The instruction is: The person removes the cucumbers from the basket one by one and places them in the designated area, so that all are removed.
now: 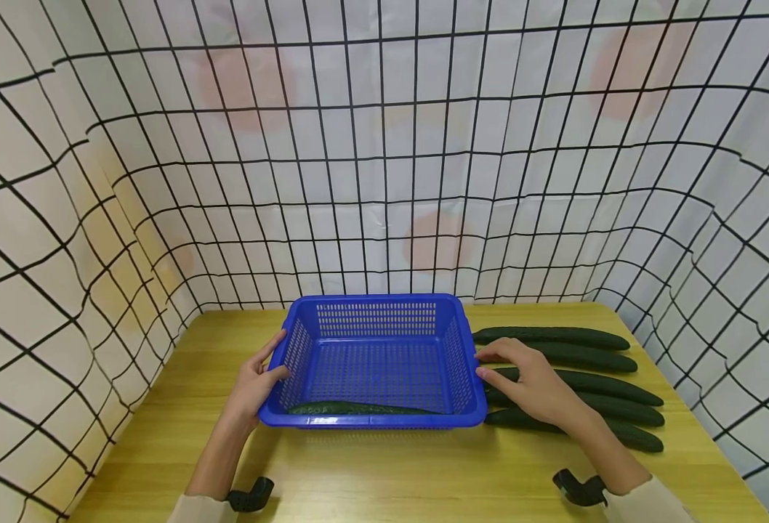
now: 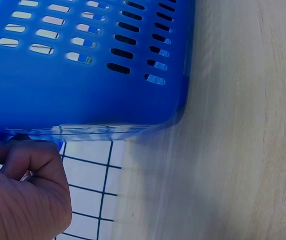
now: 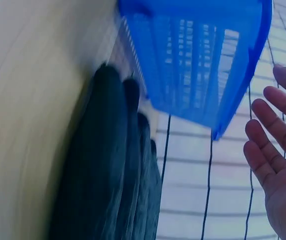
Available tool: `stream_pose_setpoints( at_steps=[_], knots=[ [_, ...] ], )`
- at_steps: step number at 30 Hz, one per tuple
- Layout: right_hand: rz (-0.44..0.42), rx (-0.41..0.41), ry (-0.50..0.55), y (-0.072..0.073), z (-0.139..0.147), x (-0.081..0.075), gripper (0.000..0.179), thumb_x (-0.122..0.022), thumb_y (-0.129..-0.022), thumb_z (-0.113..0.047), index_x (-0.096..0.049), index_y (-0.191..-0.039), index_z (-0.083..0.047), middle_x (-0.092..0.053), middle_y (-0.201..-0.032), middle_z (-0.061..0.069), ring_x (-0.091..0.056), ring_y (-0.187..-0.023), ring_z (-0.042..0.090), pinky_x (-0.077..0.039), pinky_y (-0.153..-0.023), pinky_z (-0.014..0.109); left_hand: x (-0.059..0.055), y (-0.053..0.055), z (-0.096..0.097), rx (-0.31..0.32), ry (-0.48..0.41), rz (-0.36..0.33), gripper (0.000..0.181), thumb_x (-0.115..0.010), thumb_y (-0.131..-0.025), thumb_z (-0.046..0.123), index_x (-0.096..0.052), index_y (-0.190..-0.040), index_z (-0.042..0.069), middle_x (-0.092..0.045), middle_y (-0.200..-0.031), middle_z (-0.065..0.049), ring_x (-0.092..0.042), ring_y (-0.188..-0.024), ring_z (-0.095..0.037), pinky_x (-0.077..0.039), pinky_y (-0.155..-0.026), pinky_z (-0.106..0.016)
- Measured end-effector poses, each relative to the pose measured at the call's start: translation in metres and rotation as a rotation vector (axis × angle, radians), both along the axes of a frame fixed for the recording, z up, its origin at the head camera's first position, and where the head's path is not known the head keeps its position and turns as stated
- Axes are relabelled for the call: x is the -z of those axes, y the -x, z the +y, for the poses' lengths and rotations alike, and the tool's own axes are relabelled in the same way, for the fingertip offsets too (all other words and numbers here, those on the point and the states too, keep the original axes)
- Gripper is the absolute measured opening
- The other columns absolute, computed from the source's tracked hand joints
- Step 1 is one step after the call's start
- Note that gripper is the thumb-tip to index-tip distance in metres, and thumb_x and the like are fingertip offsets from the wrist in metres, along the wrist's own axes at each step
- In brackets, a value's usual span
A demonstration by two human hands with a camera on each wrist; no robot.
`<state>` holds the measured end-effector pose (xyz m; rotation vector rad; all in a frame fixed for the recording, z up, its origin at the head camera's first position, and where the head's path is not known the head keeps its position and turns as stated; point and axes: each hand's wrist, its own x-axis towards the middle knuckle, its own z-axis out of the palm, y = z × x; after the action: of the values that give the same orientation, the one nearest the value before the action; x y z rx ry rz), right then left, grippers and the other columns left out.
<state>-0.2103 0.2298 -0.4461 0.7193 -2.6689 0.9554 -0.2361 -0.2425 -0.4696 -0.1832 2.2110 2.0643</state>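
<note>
A blue plastic basket (image 1: 374,420) with slotted walls is at the middle of the table. My left hand (image 1: 254,385) grips its left rim, thumb on top; the left wrist view shows the curled fingers (image 2: 38,160) by the rim. Inside, along the near wall, lies one cucumber (image 1: 358,409), partly hidden by the rim. My right hand (image 1: 531,381) is beside the basket's right rim, above several cucumbers (image 1: 613,387) lying side by side. In the right wrist view its fingers (image 3: 277,125) are spread and apart from the basket (image 3: 197,65), holding nothing.
The yellow wood-grain table (image 1: 384,472) extends in front of the basket and to its left. A black wire grid (image 1: 384,160) over pale sheeting encloses the back and both sides. Black wrist mounts (image 1: 251,495) sit on both wrists.
</note>
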Motion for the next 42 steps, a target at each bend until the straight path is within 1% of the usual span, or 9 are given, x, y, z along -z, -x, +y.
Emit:
stream_pose_setpoints(
  at_steps=[5, 8, 13, 20, 24, 28, 33, 37, 42],
  knots=[
    [-0.022, -0.045, 0.006, 0.004, -0.024, -0.002, 0.028, -0.067, -0.100, -0.034, -0.069, -0.123, -0.018, -0.066, -0.122, -0.003, -0.064, -0.110, 0.017, -0.057, -0.091, 0.049, 0.000, 0.000, -0.001, -0.006, 0.006, 0.004, 0.077, -0.057, -0.095, 0.002, -0.038, -0.159, 0.039, -0.056, -0.142, -0.031, -0.071, -0.101, -0.034, -0.063, -0.076, -0.044],
    [-0.030, -0.063, -0.014, 0.007, -0.037, -0.003, 0.029, -0.067, -0.100, -0.037, -0.069, -0.123, -0.020, -0.066, -0.122, -0.004, -0.061, -0.111, 0.016, -0.057, -0.092, 0.047, 0.001, 0.000, 0.000, -0.007, 0.006, 0.005, 0.077, -0.057, -0.095, 0.001, -0.039, -0.159, 0.038, -0.057, -0.142, -0.031, -0.071, -0.102, -0.034, -0.063, -0.076, -0.045],
    [-0.051, -0.113, -0.046, 0.010, -0.059, -0.007, 0.029, -0.066, -0.100, -0.039, -0.068, -0.125, -0.024, -0.065, -0.125, -0.006, -0.062, -0.119, 0.018, -0.055, -0.099, 0.049, 0.000, 0.000, 0.000, -0.005, 0.008, 0.007, 0.076, -0.057, -0.095, 0.002, -0.038, -0.159, 0.038, -0.055, -0.143, -0.030, -0.070, -0.102, -0.035, -0.063, -0.076, -0.045],
    [-0.107, -0.199, -0.059, 0.019, -0.088, -0.006, 0.032, -0.065, -0.101, -0.037, -0.066, -0.128, -0.020, -0.066, -0.126, -0.002, -0.063, -0.119, 0.021, -0.053, -0.100, 0.050, 0.000, -0.001, 0.000, -0.002, 0.008, 0.012, 0.076, -0.057, -0.095, 0.002, -0.039, -0.158, 0.040, -0.056, -0.143, -0.031, -0.072, -0.098, -0.036, -0.063, -0.073, -0.044],
    [-0.122, -0.236, -0.080, 0.024, -0.102, -0.006, 0.036, -0.063, -0.101, -0.040, -0.066, -0.130, -0.018, -0.066, -0.127, -0.001, -0.063, -0.117, 0.019, -0.053, -0.100, 0.048, 0.001, -0.001, 0.000, 0.002, 0.004, 0.018, 0.076, -0.057, -0.095, 0.001, -0.039, -0.159, 0.039, -0.055, -0.144, -0.031, -0.072, -0.099, -0.036, -0.063, -0.074, -0.045],
    [-0.138, -0.263, -0.110, 0.029, -0.115, -0.005, 0.038, -0.063, -0.101, -0.041, -0.065, -0.131, -0.017, -0.066, -0.126, -0.003, -0.063, -0.117, 0.018, -0.053, -0.100, 0.045, 0.002, 0.000, 0.000, -0.009, 0.003, 0.015, 0.077, -0.057, -0.094, 0.001, -0.040, -0.159, 0.038, -0.056, -0.142, -0.031, -0.071, -0.099, -0.035, -0.063, -0.074, -0.044],
    [-0.183, -0.294, -0.121, 0.033, -0.127, -0.002, 0.039, -0.065, -0.101, -0.039, -0.065, -0.131, -0.016, -0.066, -0.125, -0.001, -0.063, -0.117, 0.022, -0.053, -0.101, 0.046, 0.004, 0.001, 0.000, -0.012, 0.002, 0.007, 0.077, -0.057, -0.094, 0.001, -0.040, -0.159, 0.038, -0.056, -0.142, -0.030, -0.070, -0.100, -0.034, -0.063, -0.075, -0.043],
    [-0.211, -0.321, -0.121, 0.037, -0.135, 0.001, 0.041, -0.066, -0.100, -0.040, -0.065, -0.132, -0.015, -0.067, -0.125, 0.003, -0.063, -0.117, 0.026, -0.053, -0.101, 0.046, 0.003, 0.001, -0.001, -0.013, 0.008, 0.010, 0.077, -0.057, -0.094, 0.001, -0.039, -0.159, 0.038, -0.055, -0.142, -0.030, -0.069, -0.099, -0.033, -0.063, -0.075, -0.043],
    [-0.229, -0.339, -0.163, 0.040, -0.143, 0.006, 0.047, -0.067, -0.098, -0.042, -0.064, -0.133, -0.011, -0.068, -0.126, 0.008, -0.064, -0.115, 0.025, -0.054, -0.099, 0.042, 0.002, 0.001, -0.001, -0.009, 0.006, 0.008, 0.077, -0.058, -0.094, 0.001, -0.039, -0.159, 0.038, -0.055, -0.142, -0.030, -0.069, -0.098, -0.032, -0.063, -0.074, -0.042]
  ],
)
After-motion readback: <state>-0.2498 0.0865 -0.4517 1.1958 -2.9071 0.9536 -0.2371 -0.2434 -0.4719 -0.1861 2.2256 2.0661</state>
